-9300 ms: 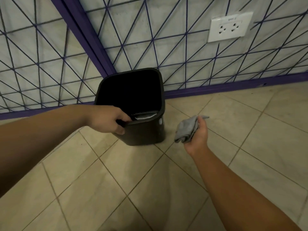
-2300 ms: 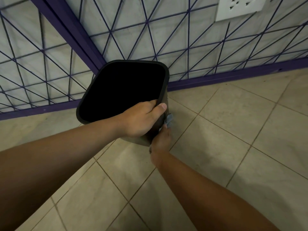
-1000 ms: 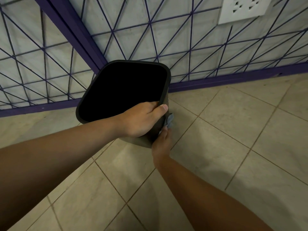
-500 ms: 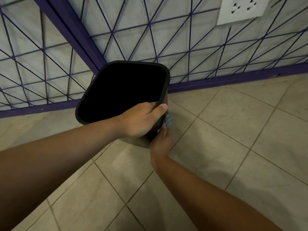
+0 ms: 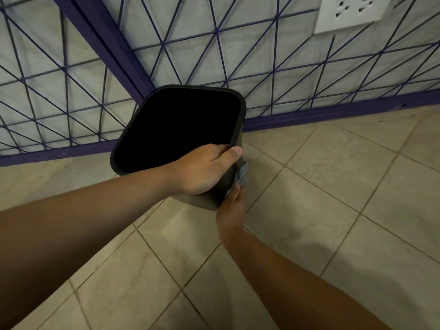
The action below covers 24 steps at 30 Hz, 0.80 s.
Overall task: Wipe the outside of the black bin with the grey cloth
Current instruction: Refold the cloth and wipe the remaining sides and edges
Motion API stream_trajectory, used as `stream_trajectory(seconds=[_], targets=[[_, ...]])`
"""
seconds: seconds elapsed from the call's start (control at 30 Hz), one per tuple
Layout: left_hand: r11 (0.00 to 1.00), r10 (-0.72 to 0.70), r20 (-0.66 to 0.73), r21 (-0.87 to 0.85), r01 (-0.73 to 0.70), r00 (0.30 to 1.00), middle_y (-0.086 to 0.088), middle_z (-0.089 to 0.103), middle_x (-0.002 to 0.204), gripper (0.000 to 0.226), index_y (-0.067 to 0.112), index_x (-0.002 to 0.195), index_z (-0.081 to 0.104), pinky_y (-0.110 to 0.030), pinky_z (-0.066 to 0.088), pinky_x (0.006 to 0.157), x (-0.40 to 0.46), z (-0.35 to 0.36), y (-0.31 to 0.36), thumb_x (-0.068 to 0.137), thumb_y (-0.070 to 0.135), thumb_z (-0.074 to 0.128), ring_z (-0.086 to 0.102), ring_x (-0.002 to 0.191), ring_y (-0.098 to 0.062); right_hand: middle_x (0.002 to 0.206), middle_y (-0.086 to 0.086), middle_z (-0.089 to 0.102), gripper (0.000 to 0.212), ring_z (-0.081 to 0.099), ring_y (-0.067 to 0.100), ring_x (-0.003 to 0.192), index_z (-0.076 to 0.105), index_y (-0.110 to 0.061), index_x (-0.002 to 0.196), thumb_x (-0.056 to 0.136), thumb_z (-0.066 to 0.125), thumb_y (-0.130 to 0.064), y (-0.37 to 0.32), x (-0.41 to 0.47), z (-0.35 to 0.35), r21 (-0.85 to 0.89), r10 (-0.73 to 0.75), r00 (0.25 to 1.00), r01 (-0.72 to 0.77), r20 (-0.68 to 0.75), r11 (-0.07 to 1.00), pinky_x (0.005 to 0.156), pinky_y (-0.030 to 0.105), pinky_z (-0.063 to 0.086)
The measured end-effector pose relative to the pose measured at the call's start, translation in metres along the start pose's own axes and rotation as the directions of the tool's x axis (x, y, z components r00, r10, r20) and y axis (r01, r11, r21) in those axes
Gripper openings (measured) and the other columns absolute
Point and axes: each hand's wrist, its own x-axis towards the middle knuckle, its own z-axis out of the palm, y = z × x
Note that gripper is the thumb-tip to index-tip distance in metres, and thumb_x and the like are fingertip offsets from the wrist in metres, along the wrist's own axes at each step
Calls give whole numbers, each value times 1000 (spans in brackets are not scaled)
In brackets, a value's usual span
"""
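Bin (image 5: 181, 129) on floor (image 5: 321, 186), tilted, mouth toward camera, in the corner where two walls meet. Corner post (image 5: 104, 44) directly behind bin, running up-left. Left hand (image 5: 202, 170) over near rim of bin, thumb on outer right edge. Right hand (image 5: 232, 206) below and right of left hand, against bin's right outer side, low down. Cloth (image 5: 241, 173) between right hand and bin side, just above fingertips. Socket plate (image 5: 350, 13) on right wall, high, well apart from bin. Skirting (image 5: 333, 113) along wall foot, behind bin.
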Motion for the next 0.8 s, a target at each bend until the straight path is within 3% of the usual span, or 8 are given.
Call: stream_trajectory(seconds=[0.1, 0.17, 0.27, 0.33, 0.43, 0.5, 0.63, 0.8], targets=[[1000, -12, 0, 10, 12, 1000, -9, 61, 76, 47, 8, 83, 63, -14, 41, 64, 0, 0, 1, 105, 40, 36, 60, 69, -2, 124, 15, 69, 40, 64, 34, 120, 62, -7, 133, 115, 31, -26, -4, 14, -16, -95, 72, 997, -73, -8, 993, 91, 31, 48], [999, -37, 19, -26, 37, 999, -25, 66, 100, 55, -4, 103, 65, -29, 47, 83, 0, -1, -1, 105, 42, 36, 65, 92, -21, 107, 4, 68, 32, 66, 25, 107, 61, -15, 120, 115, 31, -23, -12, -2, -22, -59, -55, 998, 55, 9, 997, 81, 21, 50], [998, -38, 32, -55, 40, 999, -26, 63, 89, 57, -8, 98, 62, -40, 47, 84, 0, -3, 0, 105, 42, 37, 63, 86, -30, 115, -1, 68, 33, 66, 15, 108, 61, -13, 125, 115, 30, -23, -19, -35, -21, 135, -198, 980, 195, 4, 971, 85, 7, 51], [997, -47, 33, -55, 49, 998, -19, 67, 85, 53, -3, 93, 66, -27, 48, 77, 2, -2, 0, 105, 40, 39, 65, 82, -20, 135, 3, 66, 48, 62, 13, 126, 54, -9, 144, 111, 30, -34, -20, -54, -17, 210, -289, 957, 275, 37, 938, 105, 19, 51], [998, -50, 10, -46, 50, 999, 6, 61, 66, 47, 11, 77, 65, -8, 38, 57, 3, -1, 3, 106, 38, 39, 57, 58, 5, 152, 1, 54, 59, 53, 8, 140, 34, -15, 160, 105, 30, -36, -22, -77, -6, 263, -384, 916, 344, 118, 902, 116, 23, 45], [997, -58, 6, -57, 58, 998, 8, 57, 62, 48, 12, 71, 60, -12, 37, 57, 4, 1, 4, 105, 39, 39, 53, 52, 4, 163, 5, 42, 63, 44, 11, 148, 20, -14, 165, 107, 28, -38, -14, -83, 7, 296, -393, 912, 345, 120, 891, 122, 30, 40], [998, -58, 6, -35, 58, 998, -1, 61, 68, 51, 6, 76, 63, -19, 41, 61, 3, 1, 8, 105, 40, 38, 55, 60, -4, 176, -2, 13, 96, 16, 13, 163, 5, -19, 168, 97, 28, -78, -7, -82, 32, 293, -346, 938, 327, 14, 899, 133, 47, 22], [996, -78, 1, -45, 78, 997, -20, 70, 95, 50, -3, 94, 67, -40, 47, 84, 1, 0, 9, 104, 38, 41, 66, 91, -27, 170, 7, 30, 83, 29, 19, 159, 22, -14, 165, 100, 27, -65, 4, -55, 31, 251, -304, 950, 311, -66, 917, 130, 48, 27]])
